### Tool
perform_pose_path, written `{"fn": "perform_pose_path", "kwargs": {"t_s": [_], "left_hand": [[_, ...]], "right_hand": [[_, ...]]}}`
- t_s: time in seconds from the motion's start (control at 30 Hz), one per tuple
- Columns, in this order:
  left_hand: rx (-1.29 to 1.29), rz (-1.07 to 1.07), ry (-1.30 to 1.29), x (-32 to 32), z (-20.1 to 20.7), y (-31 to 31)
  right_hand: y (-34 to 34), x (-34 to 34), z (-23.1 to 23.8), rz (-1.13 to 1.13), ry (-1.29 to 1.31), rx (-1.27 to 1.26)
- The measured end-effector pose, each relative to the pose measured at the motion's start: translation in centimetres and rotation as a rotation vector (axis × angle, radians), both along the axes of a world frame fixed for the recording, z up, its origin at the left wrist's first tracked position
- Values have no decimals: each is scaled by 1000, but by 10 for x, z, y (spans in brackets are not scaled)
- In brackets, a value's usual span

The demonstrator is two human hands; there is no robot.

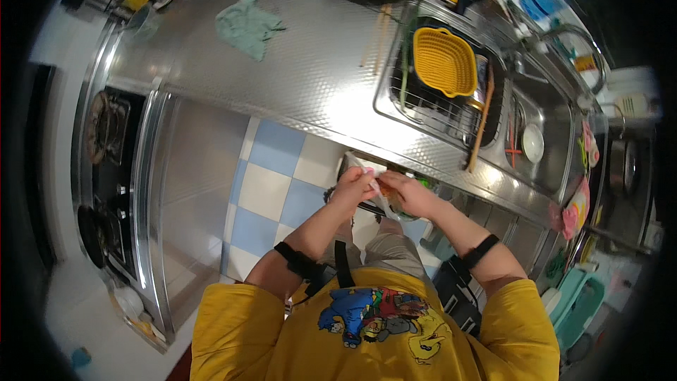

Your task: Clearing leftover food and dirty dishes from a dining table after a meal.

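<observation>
A clear plastic bag hangs between my hands, just in front of the counter's near edge. My left hand is closed on the bag's upper left side, fingers pinched on the film, with a bit of pink beside them. On the other side my right hand curves over the bag with its fingers closed against it. Something orange-brown shows through the plastic by the right fingers, too small to name. The bag's lower part is partly covered by my right hand.
Across from me runs a steel counter with a green cloth and chopsticks. A yellow basket sits on the sink's rack; a wooden stick crosses its edge. A white bowl lies in the right basin. The stove is left.
</observation>
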State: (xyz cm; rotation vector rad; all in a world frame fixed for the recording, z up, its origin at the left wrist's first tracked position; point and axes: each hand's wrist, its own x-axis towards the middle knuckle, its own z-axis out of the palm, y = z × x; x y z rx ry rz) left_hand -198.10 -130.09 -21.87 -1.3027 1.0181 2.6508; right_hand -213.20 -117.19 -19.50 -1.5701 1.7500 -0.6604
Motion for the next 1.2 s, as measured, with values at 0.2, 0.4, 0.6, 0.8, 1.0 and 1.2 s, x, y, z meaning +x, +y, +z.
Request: {"fn": "perform_pose_path", "kwargs": {"t_s": [0.2,0.4,0.6,0.8,1.0,1.2], "left_hand": [[-35,-368,-182,-7,-9,19],[-345,-527,-281,-15,-18,32],[110,-258,-182,-12,-1,28],[262,-270,-139,-15,-3,31],[324,-334,-82,-12,-2,30],[444,-221,-58,-22,13,41]], "right_hand": [[121,-8,-17,-445,-4,488],[147,5,-84,-941,-1031,677],[149,6,-69,-1018,-1604,498],[167,16,-104,-943,-1483,466],[174,18,-85,-1010,-1356,574],[158,22,-110,-993,-1535,449]]}}
